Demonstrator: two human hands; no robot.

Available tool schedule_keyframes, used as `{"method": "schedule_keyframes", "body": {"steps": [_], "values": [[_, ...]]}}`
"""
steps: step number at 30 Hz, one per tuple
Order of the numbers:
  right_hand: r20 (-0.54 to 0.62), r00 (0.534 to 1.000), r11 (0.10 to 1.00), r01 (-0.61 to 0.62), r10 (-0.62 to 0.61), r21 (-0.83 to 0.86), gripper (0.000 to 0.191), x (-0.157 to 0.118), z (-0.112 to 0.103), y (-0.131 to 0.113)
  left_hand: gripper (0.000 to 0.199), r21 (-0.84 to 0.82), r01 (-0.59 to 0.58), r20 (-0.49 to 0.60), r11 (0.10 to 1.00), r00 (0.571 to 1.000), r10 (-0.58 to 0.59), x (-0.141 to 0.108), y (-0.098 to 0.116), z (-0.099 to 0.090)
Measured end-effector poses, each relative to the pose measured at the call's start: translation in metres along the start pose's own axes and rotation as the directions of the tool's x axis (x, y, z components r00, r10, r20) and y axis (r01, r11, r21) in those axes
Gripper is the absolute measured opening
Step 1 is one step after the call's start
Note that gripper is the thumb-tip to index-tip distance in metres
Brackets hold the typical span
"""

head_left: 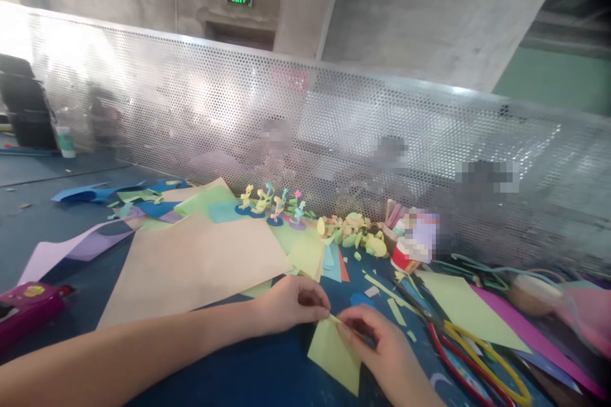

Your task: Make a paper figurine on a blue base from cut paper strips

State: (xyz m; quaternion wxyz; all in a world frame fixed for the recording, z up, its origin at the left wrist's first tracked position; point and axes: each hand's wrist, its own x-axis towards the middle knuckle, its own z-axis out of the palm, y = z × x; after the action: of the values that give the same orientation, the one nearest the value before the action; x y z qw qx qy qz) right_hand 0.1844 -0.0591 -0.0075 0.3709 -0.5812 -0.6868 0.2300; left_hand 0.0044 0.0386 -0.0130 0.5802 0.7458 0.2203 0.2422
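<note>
Both hands pinch the upper edge of a small pale yellow-green sheet of paper above the dark blue table. My left hand is closed, thumb and forefinger meeting at the paper's top corner. Close beside it, my right hand grips the same edge between thumb and fingers, covering part of the right side. The sheet hangs down toward me. To the right of my right hand lie scissors with red handles and a pair with yellow handles.
A large beige sheet lies left of centre, with small paper figures behind it. Paper cutouts and a red-and-white tub stand farther right. A magenta tool lies at left. A perforated metal screen borders the back.
</note>
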Motion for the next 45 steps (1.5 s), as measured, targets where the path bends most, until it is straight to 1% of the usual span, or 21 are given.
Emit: {"method": "schedule_keyframes", "body": {"steps": [3, 7, 9, 14, 17, 21, 25, 29, 34, 40, 45], "values": [[-0.008, 1.0, 1.0, -0.024, 0.024, 0.014, 0.019, -0.0002, -0.0006, -0.001, 0.021, 0.012, -0.025, -0.003, 1.0, 1.0, 0.025, 0.0005, -0.0022, 0.0009], [0.025, 0.995, 0.991, -0.103, 0.101, 0.086, 0.021, 0.0001, -0.0012, -0.0028, 0.019, 0.008, -0.046, -0.014, 0.999, 0.999, 0.046, 0.0, -0.0035, 0.0025], [0.038, 0.993, 0.987, -0.119, 0.116, 0.107, 0.022, 0.0006, -0.0011, -0.003, 0.018, 0.005, -0.053, -0.02, 0.999, 0.998, 0.053, -0.0008, -0.0025, 0.0033], [0.038, 0.995, 0.988, -0.097, 0.093, 0.121, 0.02, 0.001, -0.0005, -0.0028, 0.014, 0.001, -0.04, -0.012, 0.999, 0.999, 0.04, -0.0016, 0.0009, 0.0039], [0.042, 0.996, 0.988, -0.088, 0.083, 0.127, 0.02, -0.0001, -0.0007, -0.0037, 0.016, 0.029, -0.011, 0.001, 1.0, 1.0, 0.011, -0.0006, 0.0005, 0.0027], [0.042, 0.996, 0.991, -0.084, 0.08, 0.107, 0.019, -0.0013, -0.0015, -0.005, 0.019, 0.021, 0.021, 0.027, 1.0, 0.999, -0.022, -0.0002, -0.0012, 0.0012], [0.034, 0.997, 0.992, -0.077, 0.074, 0.1, 0.019, -0.0004, -0.002, -0.0048, 0.019, 0.037, -0.01, 0.004, 0.999, 1.0, 0.01, -0.0009, -0.0011, 0.0017], [0.046, 0.996, 0.988, -0.083, 0.078, 0.133, 0.018, 0.0008, -0.002, -0.0029, 0.015, -0.01, -0.029, 0.007, 1.0, 1.0, 0.029, -0.001, 0.0006, 0.0028], [0.026, 0.996, 0.987, -0.089, 0.086, 0.137, 0.018, 0.0014, -0.001, 0.0003, 0.01, -0.056, -0.055, 0.009, 0.997, 0.998, 0.056, -0.0015, 0.0034, 0.0035], [-0.01, 0.998, 0.993, -0.057, 0.059, 0.103, 0.017, 0.0014, 0.0014, 0.0, 0.014, -0.047, -0.037, 0.007, 0.998, 0.999, 0.037, -0.003, 0.0028, 0.0042], [-0.01, 0.999, 0.997, -0.049, 0.049, 0.056, 0.017, -0.0004, 0.001, -0.0024, 0.017, -0.026, -0.029, 0.001, 0.999, 1.0, 0.029, -0.0014, 0.0022, 0.0038]]}}
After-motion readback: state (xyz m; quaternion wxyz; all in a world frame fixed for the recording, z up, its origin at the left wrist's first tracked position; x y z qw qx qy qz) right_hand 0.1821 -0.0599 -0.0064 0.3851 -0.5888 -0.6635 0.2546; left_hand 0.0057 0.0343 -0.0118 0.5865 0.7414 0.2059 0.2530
